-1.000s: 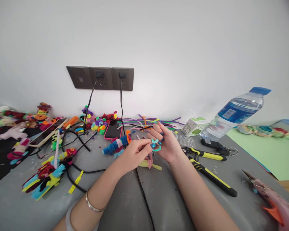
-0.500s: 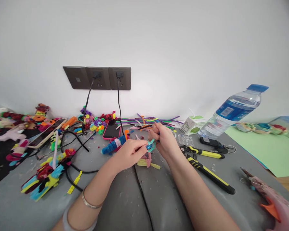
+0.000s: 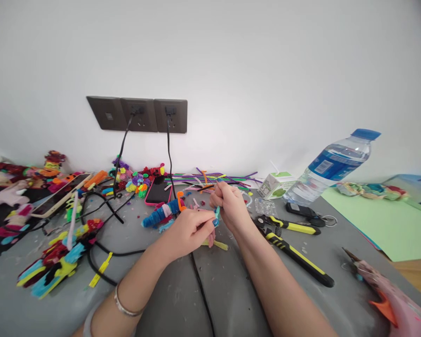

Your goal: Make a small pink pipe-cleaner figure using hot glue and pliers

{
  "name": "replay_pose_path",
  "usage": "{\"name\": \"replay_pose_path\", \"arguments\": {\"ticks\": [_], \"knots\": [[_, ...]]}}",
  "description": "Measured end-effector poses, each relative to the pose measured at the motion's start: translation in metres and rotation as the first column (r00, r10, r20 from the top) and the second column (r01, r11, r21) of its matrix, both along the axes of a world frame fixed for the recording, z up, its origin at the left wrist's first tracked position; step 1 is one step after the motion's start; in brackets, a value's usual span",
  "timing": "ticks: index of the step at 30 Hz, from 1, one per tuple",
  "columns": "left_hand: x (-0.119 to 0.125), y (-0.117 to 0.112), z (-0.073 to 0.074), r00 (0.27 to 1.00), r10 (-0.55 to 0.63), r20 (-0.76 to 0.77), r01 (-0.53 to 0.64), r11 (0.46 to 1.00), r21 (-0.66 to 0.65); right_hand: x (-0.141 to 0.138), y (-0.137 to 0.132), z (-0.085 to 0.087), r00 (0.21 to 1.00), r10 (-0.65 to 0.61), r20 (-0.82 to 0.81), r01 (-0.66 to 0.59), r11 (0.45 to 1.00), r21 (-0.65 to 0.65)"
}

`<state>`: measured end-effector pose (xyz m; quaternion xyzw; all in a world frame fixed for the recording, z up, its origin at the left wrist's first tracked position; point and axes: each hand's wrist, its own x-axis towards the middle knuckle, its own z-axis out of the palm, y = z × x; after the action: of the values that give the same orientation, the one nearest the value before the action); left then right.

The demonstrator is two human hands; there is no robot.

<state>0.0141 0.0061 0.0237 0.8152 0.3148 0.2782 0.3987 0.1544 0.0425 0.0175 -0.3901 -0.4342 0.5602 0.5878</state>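
Observation:
Between my two hands is a short turquoise pipe cleaner (image 3: pixel 217 213), mostly covered by fingers. My left hand (image 3: pixel 192 229) pinches it between thumb and forefinger. Curled into a fist just to the right, my right hand (image 3: pixel 231 201) grips its other end. Behind my left hand lies a blue wrapped pipe-cleaner roll (image 3: pixel 157 215) with a pink band and an orange curl (image 3: pixel 180 200). Under my hands, a pink and yellow pipe-cleaner piece (image 3: pixel 217 244) rests on the grey table, partly hidden.
Yellow-black wire strippers (image 3: pixel 298 257) lie right of my right arm, near a car key (image 3: pixel 301 210), a drink carton (image 3: pixel 275 186) and a tilted water bottle (image 3: pixel 330 166). Loose pipe cleaners (image 3: pixel 231 179) line the wall. Pipe-cleaner figures (image 3: pixel 59 262), a phone (image 3: pixel 157 191) and black cables (image 3: pixel 201 285) occupy the left.
My hands have drawn closer together and the turquoise loop between them now shows less. The whole view has shifted slightly, so the surroundings appear further left.

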Motion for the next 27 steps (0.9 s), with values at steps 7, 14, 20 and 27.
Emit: {"name": "replay_pose_path", "arguments": {"ticks": [7, 14, 20, 27], "knots": [[-0.002, 0.012, -0.011, 0.968, 0.244, -0.052, -0.233, 0.959, 0.165, 0.013, 0.002, -0.002, 0.993, -0.102, 0.055, 0.089, 0.975, 0.206], [-0.006, 0.015, -0.014, 0.893, 0.449, -0.037, -0.435, 0.879, 0.196, 0.010, -0.004, -0.001, 0.963, 0.011, 0.271, -0.088, 0.958, 0.274], [-0.006, 0.014, -0.012, 0.870, 0.490, -0.050, -0.475, 0.862, 0.178, 0.008, -0.007, -0.004, 0.908, -0.098, 0.407, -0.059, 0.932, 0.357], [-0.008, 0.017, -0.013, 0.847, 0.520, 0.112, -0.526, 0.788, 0.319, 0.002, -0.008, -0.007, 0.995, 0.005, 0.102, -0.031, 0.968, 0.249]]}}
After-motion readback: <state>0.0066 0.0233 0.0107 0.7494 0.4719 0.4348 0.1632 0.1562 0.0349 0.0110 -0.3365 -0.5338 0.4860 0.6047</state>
